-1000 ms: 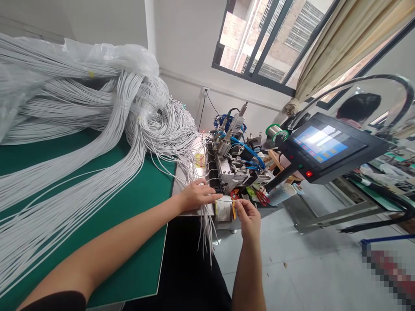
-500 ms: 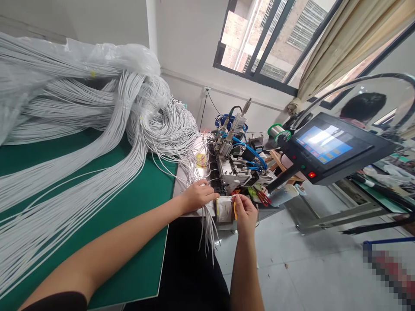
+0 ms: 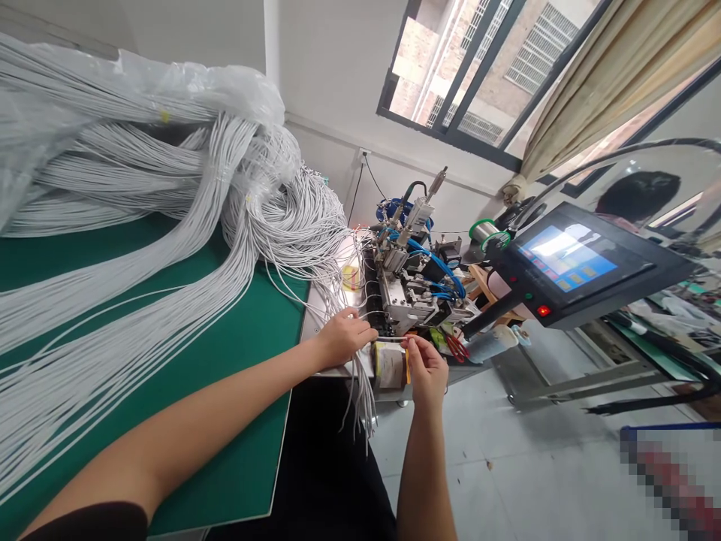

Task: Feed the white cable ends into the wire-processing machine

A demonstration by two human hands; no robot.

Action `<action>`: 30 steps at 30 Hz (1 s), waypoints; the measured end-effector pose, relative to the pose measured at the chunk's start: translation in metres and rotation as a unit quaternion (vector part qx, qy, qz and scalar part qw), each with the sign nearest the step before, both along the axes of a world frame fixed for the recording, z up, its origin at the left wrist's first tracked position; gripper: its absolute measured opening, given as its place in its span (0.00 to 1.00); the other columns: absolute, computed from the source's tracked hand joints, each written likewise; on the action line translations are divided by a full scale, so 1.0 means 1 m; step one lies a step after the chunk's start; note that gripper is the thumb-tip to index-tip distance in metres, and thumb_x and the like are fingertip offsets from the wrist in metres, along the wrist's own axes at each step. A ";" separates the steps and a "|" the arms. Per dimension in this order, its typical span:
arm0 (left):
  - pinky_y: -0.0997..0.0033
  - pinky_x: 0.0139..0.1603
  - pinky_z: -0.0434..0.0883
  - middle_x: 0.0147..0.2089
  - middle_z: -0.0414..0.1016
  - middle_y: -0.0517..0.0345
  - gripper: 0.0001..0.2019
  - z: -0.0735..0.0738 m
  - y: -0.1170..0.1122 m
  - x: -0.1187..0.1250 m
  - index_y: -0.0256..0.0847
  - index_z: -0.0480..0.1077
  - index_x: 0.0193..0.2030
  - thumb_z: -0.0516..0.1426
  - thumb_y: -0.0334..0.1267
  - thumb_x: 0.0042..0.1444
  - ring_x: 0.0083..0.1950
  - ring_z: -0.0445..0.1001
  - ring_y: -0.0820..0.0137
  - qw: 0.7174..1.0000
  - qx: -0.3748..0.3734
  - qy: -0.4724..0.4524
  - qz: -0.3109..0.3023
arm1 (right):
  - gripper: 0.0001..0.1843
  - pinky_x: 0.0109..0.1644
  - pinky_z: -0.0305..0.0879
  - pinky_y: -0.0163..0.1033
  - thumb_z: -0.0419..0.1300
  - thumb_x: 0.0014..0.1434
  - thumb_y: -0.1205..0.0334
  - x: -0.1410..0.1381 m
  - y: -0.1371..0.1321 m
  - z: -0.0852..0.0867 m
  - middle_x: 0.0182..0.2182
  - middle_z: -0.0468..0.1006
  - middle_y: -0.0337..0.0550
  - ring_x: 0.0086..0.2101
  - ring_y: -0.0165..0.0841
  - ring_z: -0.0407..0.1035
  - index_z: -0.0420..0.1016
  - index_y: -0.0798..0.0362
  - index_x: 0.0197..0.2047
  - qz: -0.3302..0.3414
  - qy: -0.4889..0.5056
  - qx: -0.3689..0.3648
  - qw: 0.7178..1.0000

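Note:
A short stretch of white cable (image 3: pixel 390 339) runs level between my two hands, just in front of the machine. My left hand (image 3: pixel 345 340) is closed on it at the left, resting over a bunch of white cables (image 3: pixel 363 387) whose ends hang off the bench edge. With thumb and forefinger pinched, my right hand (image 3: pixel 426 364) grips the cable near its right end; the tip is too small to make out. Just below the cable stands a small container with a pale label (image 3: pixel 390 366). The machine (image 3: pixel 402 278), with metal cylinders and blue air tubes, sits right behind.
Thick bundles of white cable (image 3: pixel 169 263) cover much of the green table (image 3: pixel 225 428) at left. A control screen (image 3: pixel 568 255) on an arm stands at right, near a solder wire spool (image 3: pixel 483 234). Red-handled scissors (image 3: pixel 457 347) lie by the machine. Another person's head (image 3: pixel 639 194) shows behind the screen.
The view has shifted slightly. The cable between my hands now shows a little above the labelled container. Both hands keep nearly the same grip and place.

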State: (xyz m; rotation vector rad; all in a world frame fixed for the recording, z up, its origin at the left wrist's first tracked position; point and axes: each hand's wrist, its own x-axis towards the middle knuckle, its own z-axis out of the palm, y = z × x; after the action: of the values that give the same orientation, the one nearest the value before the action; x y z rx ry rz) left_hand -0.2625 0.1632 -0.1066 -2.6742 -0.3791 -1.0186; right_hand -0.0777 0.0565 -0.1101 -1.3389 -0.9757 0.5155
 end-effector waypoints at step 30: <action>0.62 0.50 0.58 0.37 0.73 0.55 0.14 0.001 -0.001 0.003 0.41 0.70 0.49 0.50 0.28 0.61 0.41 0.69 0.66 0.998 -0.001 0.017 0.064 | 0.16 0.30 0.60 0.35 0.58 0.57 0.49 0.034 0.029 0.008 0.24 0.74 0.41 0.25 0.32 0.65 0.75 0.55 0.32 0.059 -0.280 -0.088 0.954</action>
State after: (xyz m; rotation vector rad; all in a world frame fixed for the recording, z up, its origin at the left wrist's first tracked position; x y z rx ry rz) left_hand -0.2591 0.1625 -0.1057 -2.6260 -0.5379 -0.9339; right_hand -0.0435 0.0860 -0.1026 -1.6374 -1.5093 0.3183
